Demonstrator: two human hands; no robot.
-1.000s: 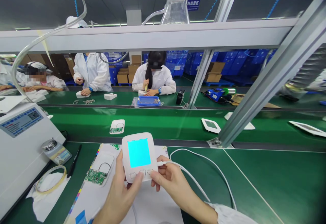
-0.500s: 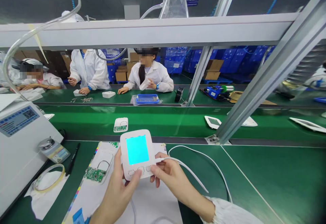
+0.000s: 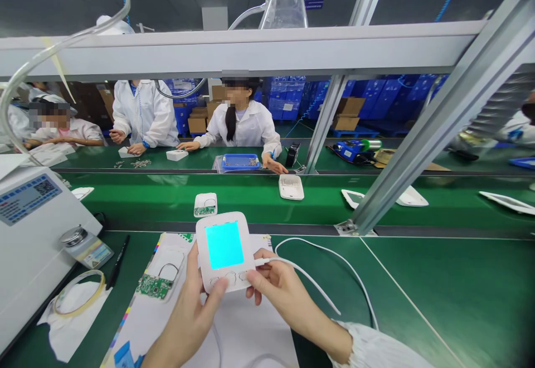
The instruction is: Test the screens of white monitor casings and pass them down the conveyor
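Observation:
I hold a white device (image 3: 223, 250) with a lit cyan screen upright in front of me. My left hand (image 3: 196, 312) grips its lower left edge, thumb on the buttons under the screen. My right hand (image 3: 276, 290) pinches the plug of a white cable (image 3: 334, 256) at the device's right side; the cable loops away over the green bench. Below the device lies a white paper sheet (image 3: 246, 334). An open white back shell with a green circuit board (image 3: 161, 274) rests on the sheet, left of my hands.
A white machine (image 3: 29, 234) stands at the left with a tape ring (image 3: 77, 293), a pen (image 3: 117, 262) and a small weight (image 3: 74, 237) beside it. White shells (image 3: 291, 187) ride the green conveyor (image 3: 259, 203). People in white coats work across it. A slanted metal post (image 3: 418, 139) rises at right.
The device and my hands have shifted slightly left and up. A person across the belt has reached out, and a white shell now lies on the conveyor before them.

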